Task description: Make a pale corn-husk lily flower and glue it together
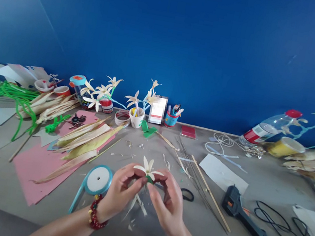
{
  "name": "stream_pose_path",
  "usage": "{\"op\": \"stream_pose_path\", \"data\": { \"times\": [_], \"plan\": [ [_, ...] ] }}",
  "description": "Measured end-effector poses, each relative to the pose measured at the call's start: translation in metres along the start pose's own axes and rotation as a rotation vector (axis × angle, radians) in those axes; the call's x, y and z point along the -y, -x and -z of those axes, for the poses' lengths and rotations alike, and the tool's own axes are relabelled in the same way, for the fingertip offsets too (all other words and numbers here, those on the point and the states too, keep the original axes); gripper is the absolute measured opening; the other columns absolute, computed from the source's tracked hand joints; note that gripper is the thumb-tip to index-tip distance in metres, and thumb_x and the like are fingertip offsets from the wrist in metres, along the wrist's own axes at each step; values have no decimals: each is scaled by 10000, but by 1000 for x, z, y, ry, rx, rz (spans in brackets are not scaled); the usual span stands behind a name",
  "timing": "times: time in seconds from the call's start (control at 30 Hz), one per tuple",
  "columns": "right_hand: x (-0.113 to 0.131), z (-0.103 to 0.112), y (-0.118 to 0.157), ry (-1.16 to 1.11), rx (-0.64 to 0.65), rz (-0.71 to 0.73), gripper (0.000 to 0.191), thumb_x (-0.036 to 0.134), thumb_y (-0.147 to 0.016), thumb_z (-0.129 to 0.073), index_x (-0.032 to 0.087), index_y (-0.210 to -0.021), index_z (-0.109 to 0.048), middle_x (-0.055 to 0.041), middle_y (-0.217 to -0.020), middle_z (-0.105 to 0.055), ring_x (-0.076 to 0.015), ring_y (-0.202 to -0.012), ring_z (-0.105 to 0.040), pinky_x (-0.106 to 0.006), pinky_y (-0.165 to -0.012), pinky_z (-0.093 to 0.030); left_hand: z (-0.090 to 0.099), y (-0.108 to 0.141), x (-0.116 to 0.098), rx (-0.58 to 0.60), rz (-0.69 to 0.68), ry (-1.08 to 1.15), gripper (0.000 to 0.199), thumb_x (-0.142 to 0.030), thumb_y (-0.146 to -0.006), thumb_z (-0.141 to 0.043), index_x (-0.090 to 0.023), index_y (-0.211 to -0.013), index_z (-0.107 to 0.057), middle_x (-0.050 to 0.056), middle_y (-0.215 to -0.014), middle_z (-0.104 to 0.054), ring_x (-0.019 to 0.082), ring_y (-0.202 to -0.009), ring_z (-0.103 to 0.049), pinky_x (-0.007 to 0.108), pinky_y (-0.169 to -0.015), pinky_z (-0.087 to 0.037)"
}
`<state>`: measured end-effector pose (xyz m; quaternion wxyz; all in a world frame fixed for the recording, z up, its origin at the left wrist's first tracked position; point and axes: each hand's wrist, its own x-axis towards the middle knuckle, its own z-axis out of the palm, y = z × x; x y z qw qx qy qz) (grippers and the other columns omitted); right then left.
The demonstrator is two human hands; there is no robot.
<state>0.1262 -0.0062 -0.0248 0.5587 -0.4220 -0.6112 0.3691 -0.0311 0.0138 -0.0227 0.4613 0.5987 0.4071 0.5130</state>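
Note:
Between my two hands, just above the table, is a handmade flower (148,167) with pale pointed petals and a green base. The fingers of my left hand (125,185) pinch its green base from the left. My right hand (168,201) grips the same base from the other side, thumb and fingertips together. Scissors (188,195) lie partly hidden behind my right hand. To the left of my left hand is a spool of light blue ribbon (98,180) with a loose tail. Pale scraps (139,204) lie beneath the flower.
A black glue gun (238,211) with a trailing cable lies to the right, near a thin wooden stick (211,194). Dried corn husks (86,142) cover pink paper (37,170) on the left. Finished flowers stand in a white cup (136,118) at the back; a bottle (265,131) leans against the wall.

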Motion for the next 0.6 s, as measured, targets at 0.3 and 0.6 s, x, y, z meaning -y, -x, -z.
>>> {"op": "stream_pose_path", "data": {
  "times": [0.3, 0.6],
  "plan": [
    [-4, -4, -3, -292, -14, -221, 129, 326, -876, -677, 215, -935, -648, -41, -881, -626, -187, -815, -594, -277, -729, -490, 4, -1, -4, 20, -149, -153, 74, -153, -864, -613, -198, -826, -658, 50, -849, -652, 177, -814, -601, 258, -764, -457],
    [-2, -9, -3, -417, 41, -358, 234, 407, -803, -739, 220, -830, -601, 6, -772, -552, -159, -720, -538, -254, -673, -476, -2, -3, 1, 6, 66, 196, 119, -197, -865, -643, -204, -747, -648, -12, -808, -574, 130, -764, -539, 213, -706, -428]
  ]
}}
